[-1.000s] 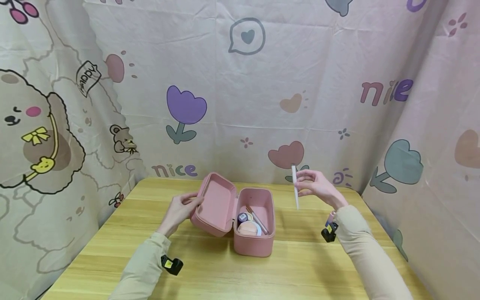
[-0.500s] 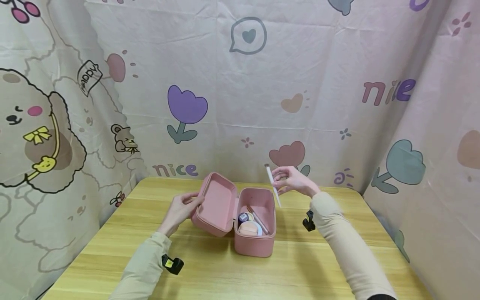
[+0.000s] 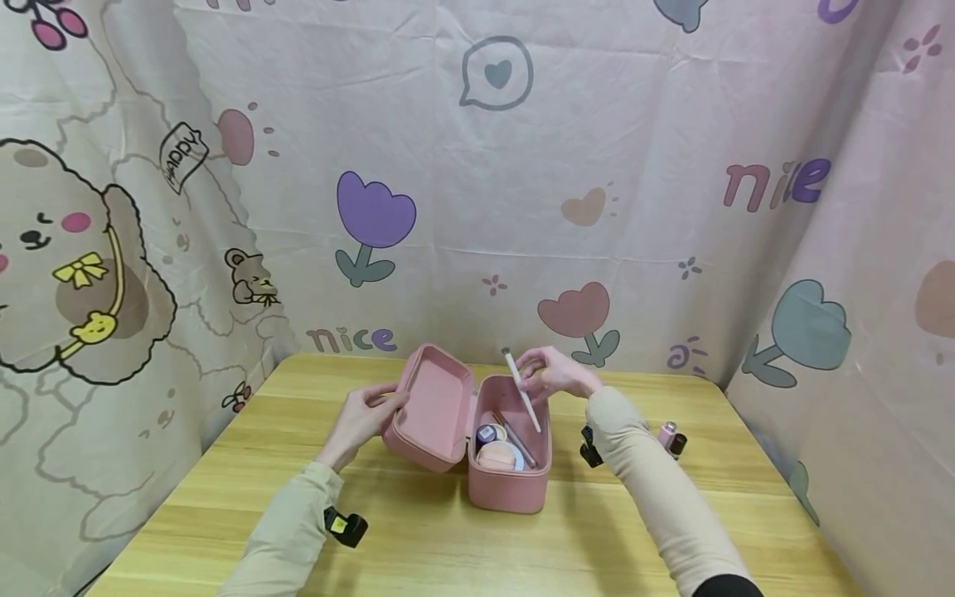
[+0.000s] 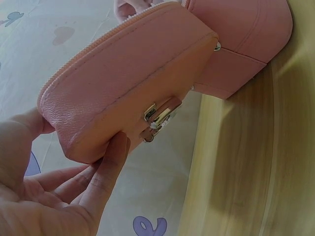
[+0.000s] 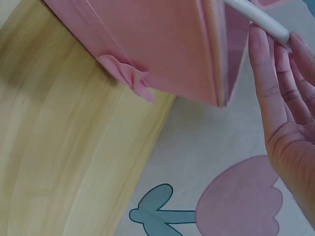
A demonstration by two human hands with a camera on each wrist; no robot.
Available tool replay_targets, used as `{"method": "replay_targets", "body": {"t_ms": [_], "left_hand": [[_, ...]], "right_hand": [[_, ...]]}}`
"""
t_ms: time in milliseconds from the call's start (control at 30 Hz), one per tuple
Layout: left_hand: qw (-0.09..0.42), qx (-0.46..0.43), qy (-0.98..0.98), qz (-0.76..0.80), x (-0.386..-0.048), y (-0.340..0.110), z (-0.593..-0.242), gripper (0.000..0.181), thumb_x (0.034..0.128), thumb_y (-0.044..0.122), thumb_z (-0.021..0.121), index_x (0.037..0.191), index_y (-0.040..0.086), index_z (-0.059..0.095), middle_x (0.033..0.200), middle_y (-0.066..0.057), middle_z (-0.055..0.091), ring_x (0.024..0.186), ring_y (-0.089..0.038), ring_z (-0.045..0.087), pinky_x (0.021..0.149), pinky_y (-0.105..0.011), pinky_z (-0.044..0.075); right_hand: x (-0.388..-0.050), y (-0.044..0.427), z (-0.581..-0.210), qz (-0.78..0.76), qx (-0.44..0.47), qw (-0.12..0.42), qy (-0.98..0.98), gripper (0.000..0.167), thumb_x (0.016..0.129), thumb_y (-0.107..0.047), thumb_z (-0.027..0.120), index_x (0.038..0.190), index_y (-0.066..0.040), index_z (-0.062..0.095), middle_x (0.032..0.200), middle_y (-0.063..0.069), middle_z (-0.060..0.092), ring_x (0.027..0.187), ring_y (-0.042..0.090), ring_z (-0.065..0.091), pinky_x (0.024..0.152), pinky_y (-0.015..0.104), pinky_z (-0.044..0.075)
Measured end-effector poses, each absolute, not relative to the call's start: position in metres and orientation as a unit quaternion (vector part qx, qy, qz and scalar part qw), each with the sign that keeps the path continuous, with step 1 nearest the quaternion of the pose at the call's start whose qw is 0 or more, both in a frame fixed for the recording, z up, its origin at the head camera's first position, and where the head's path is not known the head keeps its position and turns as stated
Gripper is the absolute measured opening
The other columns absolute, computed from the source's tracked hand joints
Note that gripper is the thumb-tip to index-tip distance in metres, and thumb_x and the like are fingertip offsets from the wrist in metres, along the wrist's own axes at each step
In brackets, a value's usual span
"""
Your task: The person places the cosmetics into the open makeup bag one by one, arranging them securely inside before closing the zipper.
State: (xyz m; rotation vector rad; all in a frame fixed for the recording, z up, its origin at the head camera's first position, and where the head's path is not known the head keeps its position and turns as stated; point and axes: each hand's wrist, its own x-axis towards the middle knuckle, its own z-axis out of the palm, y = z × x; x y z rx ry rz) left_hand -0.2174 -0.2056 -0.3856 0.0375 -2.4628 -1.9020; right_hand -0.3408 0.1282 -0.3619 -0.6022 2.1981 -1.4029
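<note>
A pink makeup case stands on the table with its lid swung out to the left. My left hand holds the lid by its outer edge, thumb on the outer face near the metal buckle. Above the case's far right part, my right hand pinches a white-handled makeup brush, tilted, dark bristles up. The brush handle reaches over the case opening in the right wrist view. Inside lie a peach puff, a small dark-lidded jar and slim sticks.
At the right of the wooden table stand a small pink bottle and a black-topped one, close to the right sleeve. A patterned curtain hangs behind the table. A pink bow sticks out from the case's side.
My right hand has moved left with the brush, from right of the case to over its opening. The small bottles have come into view. My left hand keeps holding the lid.
</note>
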Motion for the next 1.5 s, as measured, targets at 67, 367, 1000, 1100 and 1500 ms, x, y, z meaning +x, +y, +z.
{"method": "replay_targets", "body": {"t_ms": [67, 367, 1000, 1100, 1500], "left_hand": [[0.015, 0.013, -0.791, -0.612, -0.218, -0.205, -0.385, 0.057, 0.0982, 0.027, 0.066, 0.142, -0.006, 0.05, 0.13, -0.03, 0.064, 0.093, -0.015, 0.073, 0.075, -0.026, 0.063], [0.015, 0.011, -0.793, -0.609, -0.218, -0.204, -0.384, 0.056, 0.0976, 0.027, 0.066, 0.141, -0.005, 0.052, 0.127, -0.03, 0.066, 0.092, -0.015, 0.073, 0.075, -0.027, 0.063], [0.013, 0.008, -0.789, -0.614, -0.218, -0.205, -0.385, 0.056, 0.0984, 0.027, 0.065, 0.141, -0.006, 0.052, 0.129, -0.029, 0.065, 0.092, -0.012, 0.072, 0.073, -0.024, 0.062], [0.013, 0.007, -0.788, -0.615, -0.217, -0.205, -0.385, 0.056, 0.0985, 0.027, 0.065, 0.141, -0.006, 0.052, 0.127, -0.029, 0.066, 0.091, -0.011, 0.072, 0.073, -0.024, 0.062], [0.013, 0.005, -0.791, -0.611, -0.217, -0.205, -0.385, 0.055, 0.0988, 0.027, 0.065, 0.141, -0.006, 0.051, 0.126, -0.03, 0.067, 0.09, -0.013, 0.072, 0.074, -0.026, 0.063]], "right_hand": [[-0.341, 0.127, -0.364, -0.499, -0.226, 0.232, 0.804, 0.04, 0.089, 0.012, 0.062, 0.128, 0.013, 0.051, 0.087, 0.008, 0.067, 0.071, 0.017, 0.07, 0.076, 0.045, 0.065], [-0.339, 0.124, -0.372, -0.463, -0.221, 0.226, 0.828, 0.034, 0.088, 0.013, 0.064, 0.12, 0.014, 0.055, 0.09, 0.012, 0.068, 0.07, 0.016, 0.068, 0.072, 0.042, 0.065], [-0.336, 0.13, -0.369, -0.463, -0.214, 0.192, 0.838, 0.031, 0.084, 0.015, 0.067, 0.113, 0.019, 0.056, 0.08, 0.01, 0.064, 0.076, 0.036, 0.073, 0.075, 0.049, 0.063], [-0.335, 0.133, -0.37, -0.47, -0.218, 0.181, 0.836, 0.031, 0.085, 0.013, 0.068, 0.112, 0.019, 0.056, 0.08, 0.01, 0.063, 0.077, 0.037, 0.073, 0.072, 0.047, 0.064], [-0.327, 0.15, -0.378, -0.549, -0.199, 0.152, 0.797, 0.036, 0.088, 0.008, 0.068, 0.119, 0.02, 0.053, 0.084, 0.011, 0.065, 0.066, 0.019, 0.068, 0.07, 0.043, 0.065]]}}
